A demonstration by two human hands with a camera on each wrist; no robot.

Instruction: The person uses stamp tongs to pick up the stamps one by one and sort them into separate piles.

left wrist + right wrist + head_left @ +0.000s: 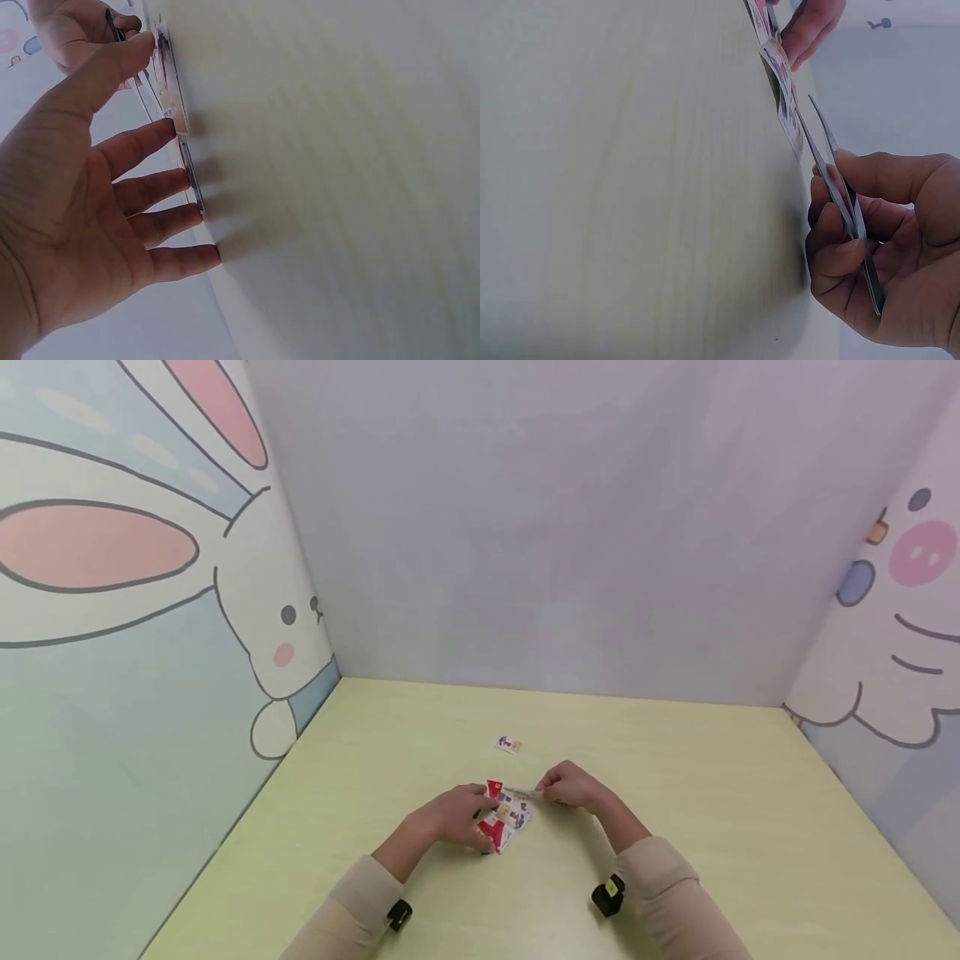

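Note:
A small heap of printed cards (pixel 515 815), some with red faces, lies on the pale yellow table around the middle. My left hand (pixel 456 814) reaches over it from the left. In the left wrist view its fingers (pixel 157 184) are spread and fairly straight, with several tips at the edges of the cards (pixel 171 75). On the other side, my right hand (pixel 572 785) holds metal tweezers (pixel 871 281) between thumb and curled fingers. Their two tips stand apart, pointing toward the heap, right by the edge of a card (pixel 778 66) in the right wrist view.
One single card (pixel 508 744) lies farther back on the table (pixel 675 777). A plain grey-lilac backdrop (pixel 525 527) rises behind the table's far edge. Panels with a cartoon rabbit (pixel 262 610) and a pink-nosed figure (pixel 900 635) stand at the left and right.

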